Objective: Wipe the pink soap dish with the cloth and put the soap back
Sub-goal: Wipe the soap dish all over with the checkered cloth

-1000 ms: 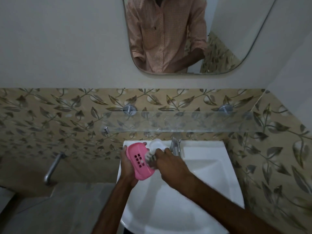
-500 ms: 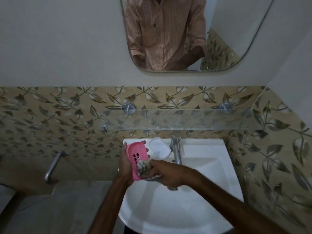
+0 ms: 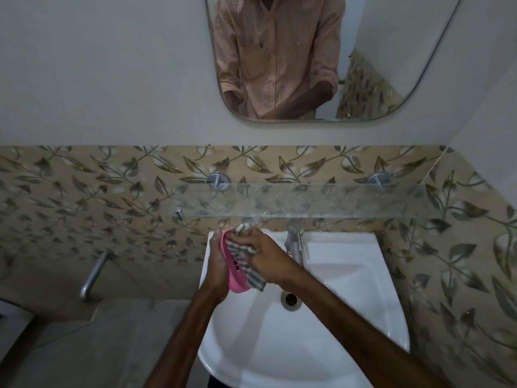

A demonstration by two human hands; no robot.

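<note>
Wiping under way: left hand (image 3: 219, 264) closed round the back of the pink soap dish (image 3: 234, 271), holding it tipped on edge over the near-left rim of the sink (image 3: 349, 303), open face turned toward the right. Right hand (image 3: 265, 259) directly beside, fingers curled shut on the striped cloth (image 3: 246, 261) and pressing it into that open face, so cloth lies sandwiched between the two grips, touching both. Long axis of the dish running from close to the body up and away toward the wall; a loose tail of cloth hanging off the near end. Probably mid-stroke, with more rubbing along that axis still to come. Soap not visible at all, likely hidden behind the right hand, so the reach for it cannot be judged. Just beyond the right grip, tap (image 3: 295, 242); farther, glass shelf (image 3: 307, 203); farthest, mirror (image 3: 321, 57).
</note>
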